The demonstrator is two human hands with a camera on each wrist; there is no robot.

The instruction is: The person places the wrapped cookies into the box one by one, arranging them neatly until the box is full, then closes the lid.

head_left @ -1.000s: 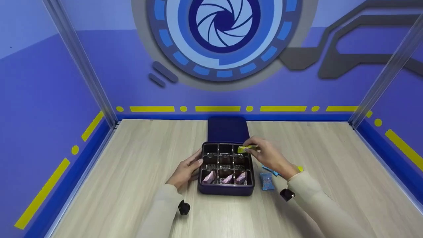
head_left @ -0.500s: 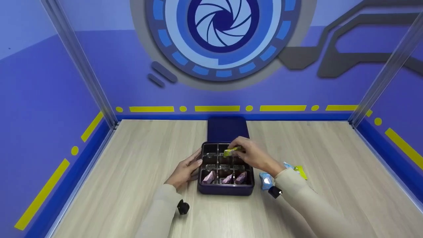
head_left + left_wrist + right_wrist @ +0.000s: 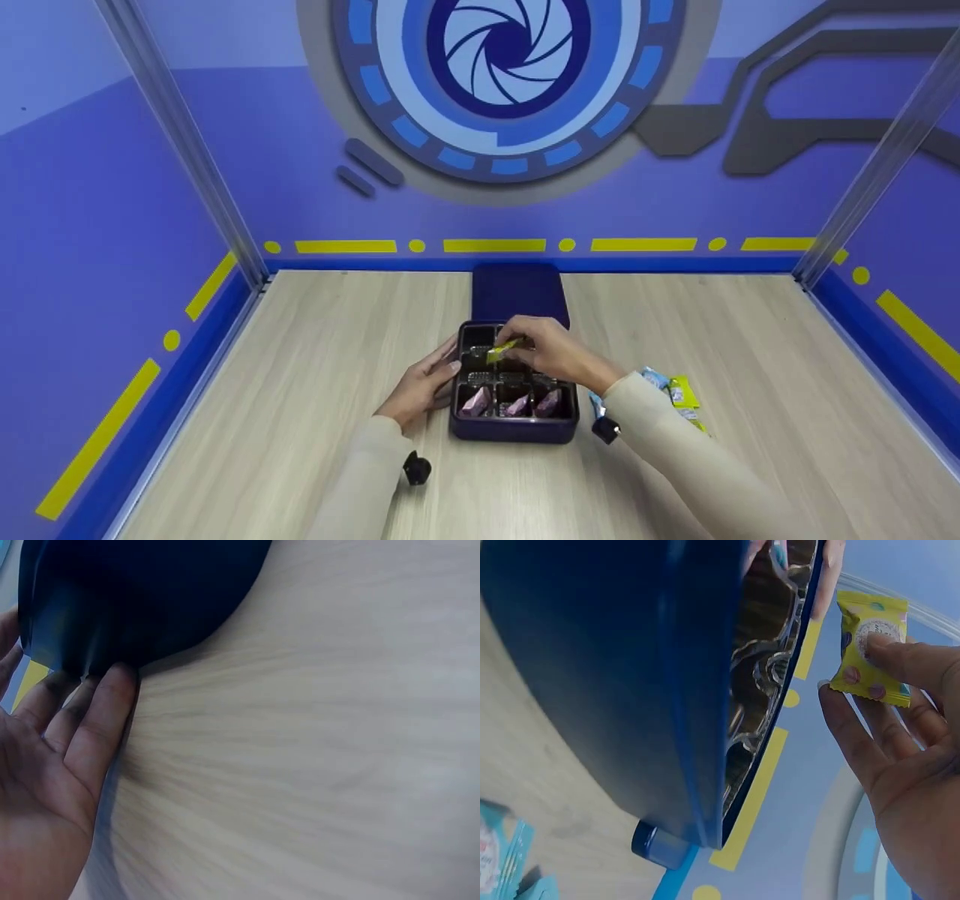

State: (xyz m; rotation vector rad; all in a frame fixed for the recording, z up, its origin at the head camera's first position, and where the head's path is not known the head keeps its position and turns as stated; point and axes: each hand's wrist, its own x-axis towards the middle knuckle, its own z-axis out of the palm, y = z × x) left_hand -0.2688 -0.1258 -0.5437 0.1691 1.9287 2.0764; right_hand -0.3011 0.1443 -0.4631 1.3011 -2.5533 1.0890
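Head view: the bench [image 3: 300, 420] is a pale wood-grain surface enclosed by blue-violet walls [image 3: 112, 195] marked with yellow dashes and a large aperture graphic, with metal posts at the rear corners. At the bench centre stands a dark blue tray [image 3: 513, 433] divided into nine compartments; its lid [image 3: 517, 292] lies flat just behind it, touching the rear edge. The near row of compartments holds three pink sweets [image 3: 516, 406]. The left hand [image 3: 420, 386] rests against the tray's left wall, fingers straight and together, the tips pressed to the wall as the left wrist view confirms. The right hand [image 3: 551, 351] is extended over the tray's middle and far rows, its fingers pinching a yellow sweet [image 3: 501, 350] above the left-centre compartments; the right wrist view shows thumb and forefinger clamped on the wrapper, clear of the tray. Blue and yellow wrapped sweets [image 3: 679, 394] lie on the bench to the right of the tray, partly hidden behind the right sleeve [image 3: 675, 457].
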